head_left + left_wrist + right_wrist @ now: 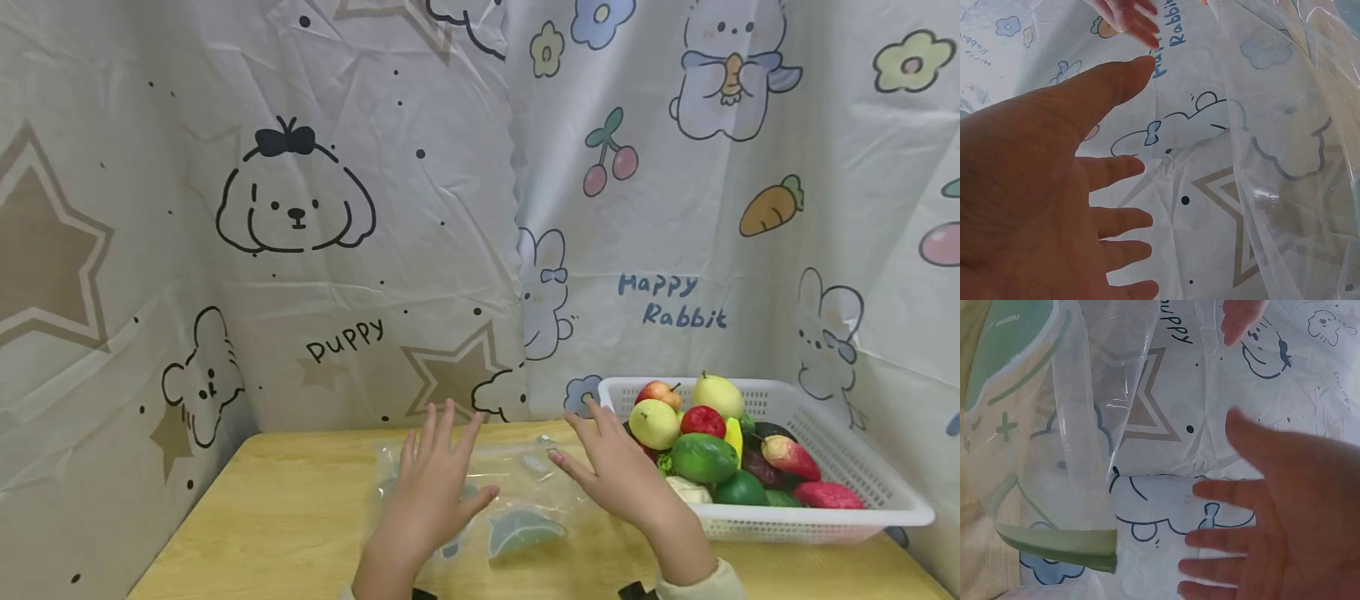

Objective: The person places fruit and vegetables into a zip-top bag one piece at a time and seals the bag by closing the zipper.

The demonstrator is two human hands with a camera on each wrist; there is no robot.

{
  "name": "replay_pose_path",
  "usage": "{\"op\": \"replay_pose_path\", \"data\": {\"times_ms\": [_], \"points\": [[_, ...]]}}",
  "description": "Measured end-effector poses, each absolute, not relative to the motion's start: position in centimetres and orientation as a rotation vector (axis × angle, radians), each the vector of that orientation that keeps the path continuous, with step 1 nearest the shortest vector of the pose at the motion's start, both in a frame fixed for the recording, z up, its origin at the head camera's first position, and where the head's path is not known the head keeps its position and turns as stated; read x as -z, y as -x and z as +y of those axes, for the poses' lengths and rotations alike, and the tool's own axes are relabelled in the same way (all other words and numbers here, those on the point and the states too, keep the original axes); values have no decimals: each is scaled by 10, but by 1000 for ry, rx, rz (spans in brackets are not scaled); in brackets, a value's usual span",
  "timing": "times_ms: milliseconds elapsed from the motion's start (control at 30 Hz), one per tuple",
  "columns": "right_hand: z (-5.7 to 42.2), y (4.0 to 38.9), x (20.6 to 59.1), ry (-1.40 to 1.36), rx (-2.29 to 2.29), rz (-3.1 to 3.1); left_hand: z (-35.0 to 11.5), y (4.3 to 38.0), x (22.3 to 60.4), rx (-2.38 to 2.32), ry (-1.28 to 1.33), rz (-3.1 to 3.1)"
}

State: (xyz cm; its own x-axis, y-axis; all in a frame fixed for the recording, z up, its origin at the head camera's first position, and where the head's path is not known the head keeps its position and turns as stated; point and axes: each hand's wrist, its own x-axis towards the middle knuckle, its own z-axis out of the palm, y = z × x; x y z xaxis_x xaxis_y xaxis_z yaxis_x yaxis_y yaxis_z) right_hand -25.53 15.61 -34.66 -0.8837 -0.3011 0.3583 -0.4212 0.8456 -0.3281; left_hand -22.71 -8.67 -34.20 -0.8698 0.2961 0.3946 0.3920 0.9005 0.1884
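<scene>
My left hand (433,477) is held above the left part of a clear plastic bag (525,529), its fingers spread and nothing in them. Toward the bag's right side, my right hand (621,477) hovers with fingers apart, also holding nothing. Pale green print marks the bag, and a small slider (545,439) shows at its far edge. In the left wrist view, the transparent film (1285,156) stands beyond the fingertips. The right wrist view shows the printed bag (1007,387) and a long green piece (1057,547) with a blunt end, whose kind I cannot tell.
A white perforated basket (885,500) stands on the right of the wooden table (247,517). It holds several fruits and vegetables, among them a pale yellow pear (717,395) and a green mango-like fruit (703,457). Cartoon-printed curtains (420,275) surround the table.
</scene>
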Motion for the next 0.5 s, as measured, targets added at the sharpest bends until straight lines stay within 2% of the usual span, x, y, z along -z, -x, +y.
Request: {"op": "replay_pose_path", "data": {"times_ms": [233,500], "points": [[162,268,350,-394,-681,-2715,-88,226,339,398,518,-2704],[163,278,363,-389,-711,-2647,-88,224,338,404,529,-2721]]}}
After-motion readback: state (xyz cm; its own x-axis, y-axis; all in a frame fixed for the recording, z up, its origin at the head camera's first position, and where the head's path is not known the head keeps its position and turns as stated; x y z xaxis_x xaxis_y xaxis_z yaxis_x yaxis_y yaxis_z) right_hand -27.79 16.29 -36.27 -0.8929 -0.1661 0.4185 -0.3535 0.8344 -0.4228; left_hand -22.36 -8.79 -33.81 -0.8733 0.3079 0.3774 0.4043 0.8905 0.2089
